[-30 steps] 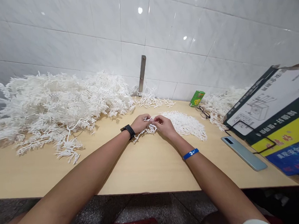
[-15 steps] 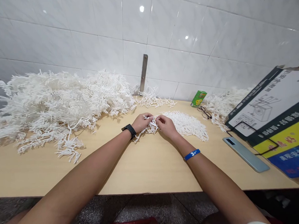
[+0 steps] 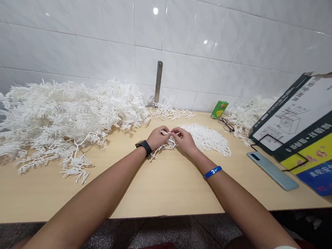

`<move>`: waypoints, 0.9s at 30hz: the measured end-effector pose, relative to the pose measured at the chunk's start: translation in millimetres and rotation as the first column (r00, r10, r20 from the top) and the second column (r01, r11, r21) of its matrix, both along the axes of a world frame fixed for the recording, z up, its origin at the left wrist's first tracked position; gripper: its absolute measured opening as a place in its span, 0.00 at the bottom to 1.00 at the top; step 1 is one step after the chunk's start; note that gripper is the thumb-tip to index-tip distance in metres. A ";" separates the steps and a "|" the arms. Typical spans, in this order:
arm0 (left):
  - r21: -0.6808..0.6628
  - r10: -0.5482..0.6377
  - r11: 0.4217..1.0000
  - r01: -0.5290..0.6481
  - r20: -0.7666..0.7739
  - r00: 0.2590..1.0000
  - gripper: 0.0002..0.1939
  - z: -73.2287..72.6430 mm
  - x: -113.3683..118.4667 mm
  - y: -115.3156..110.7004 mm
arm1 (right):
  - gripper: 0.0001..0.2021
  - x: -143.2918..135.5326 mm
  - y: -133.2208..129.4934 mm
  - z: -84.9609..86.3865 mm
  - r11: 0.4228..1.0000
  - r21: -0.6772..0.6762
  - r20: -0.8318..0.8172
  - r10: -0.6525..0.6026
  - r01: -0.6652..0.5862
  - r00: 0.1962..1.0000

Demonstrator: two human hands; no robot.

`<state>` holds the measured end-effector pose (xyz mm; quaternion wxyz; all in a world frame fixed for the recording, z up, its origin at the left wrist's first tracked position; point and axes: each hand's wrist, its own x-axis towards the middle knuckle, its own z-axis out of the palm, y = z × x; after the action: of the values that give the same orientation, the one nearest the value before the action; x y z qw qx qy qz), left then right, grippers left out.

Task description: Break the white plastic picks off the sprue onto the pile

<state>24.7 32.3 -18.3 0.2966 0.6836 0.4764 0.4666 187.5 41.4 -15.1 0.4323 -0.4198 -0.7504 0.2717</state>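
At the middle of the table, my left hand (image 3: 158,138) is closed around a white branching plastic sprig (image 3: 171,142), whose thin twigs hang below the fingers. My right hand (image 3: 184,139) pinches at the same sprig, its fingertips meeting those of the left. What exactly sits between the right fingertips is too small to make out. Just right of my hands lies a flat heap of small white pieces (image 3: 209,138). To the left spreads a large pile of white branching sprigs (image 3: 68,108).
A metal bracket (image 3: 158,83) stands against the tiled wall, with loose white sprigs (image 3: 172,110) at its foot. On the right are a green box (image 3: 219,110), glasses (image 3: 226,125), more white sprigs (image 3: 246,115), a phone (image 3: 273,171) and a large printed carton (image 3: 300,130).
My hands have drawn together until the fingertips meet over the sprig. The view has shifted very slightly; the piles look the same.
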 end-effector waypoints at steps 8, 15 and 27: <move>0.075 -0.054 0.996 0.056 -0.033 0.998 0.07 -4.1 -0.8 4.0 | 0.10 -0.6 -2.0 2.4 1.000 0.009 0.027 0.007 -0.007 1.000; 0.073 -0.054 0.996 0.057 -0.044 0.998 0.09 0.4 1.0 0.0 | 0.07 0.8 1.1 0.7 0.999 0.005 0.072 -0.032 0.031 0.997; 0.046 -0.054 0.997 0.058 -0.066 0.996 0.11 1.5 1.1 -1.8 | 0.07 2.7 3.6 -1.9 0.996 0.075 0.166 -0.053 0.041 0.985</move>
<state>25.8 30.6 -16.7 0.2776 0.7184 0.4552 0.4468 190.2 45.0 -17.0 0.3885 -0.4433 -0.7832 0.1980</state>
